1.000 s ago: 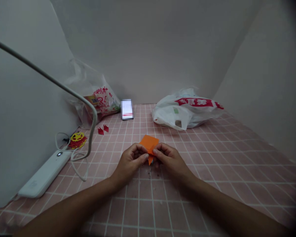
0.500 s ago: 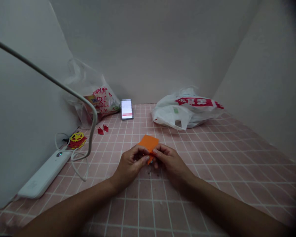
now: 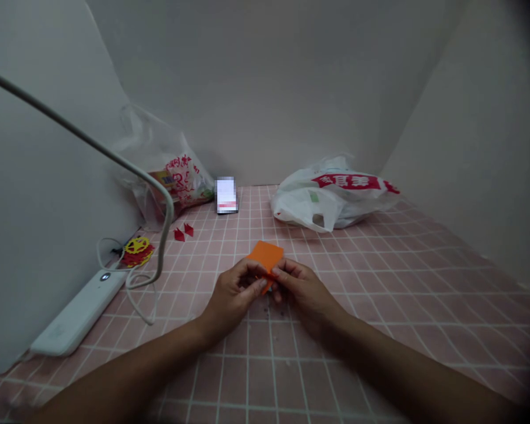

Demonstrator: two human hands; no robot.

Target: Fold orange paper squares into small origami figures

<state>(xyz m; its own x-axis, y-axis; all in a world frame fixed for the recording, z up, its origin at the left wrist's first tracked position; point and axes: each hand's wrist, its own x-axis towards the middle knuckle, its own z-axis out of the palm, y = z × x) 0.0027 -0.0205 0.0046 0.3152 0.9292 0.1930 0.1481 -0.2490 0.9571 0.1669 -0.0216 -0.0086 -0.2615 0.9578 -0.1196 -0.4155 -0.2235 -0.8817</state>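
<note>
Folded orange paper (image 3: pixel 265 254), held just above the pink tiled tabletop (image 3: pixel 380 282) at the centre of the view. Its far part stands clear above the fingers; its near corner is hidden between them. The left hand (image 3: pixel 234 294) and the right hand (image 3: pixel 302 288) meet at that corner. Each is closed narrowly on the paper, with thumb against fingertips, and the two hands touch. The step in hand appears to be pressing or adjusting a small fold at the near corner. Any further crease would likely call for a firm two-handed pinch, with the edges kept aligned, since the piece is small. To the left lie two small red paper pieces (image 3: pixel 183 232), a red-and-yellow paper cut-out (image 3: pixel 136 250) and a white lamp base (image 3: pixel 77 315) with its cord (image 3: pixel 136 294). At the back wall are a clear bag (image 3: pixel 172 176), a small box (image 3: pixel 227 195) and a white plastic bag (image 3: pixel 331 200), all well apart from the hands.
</note>
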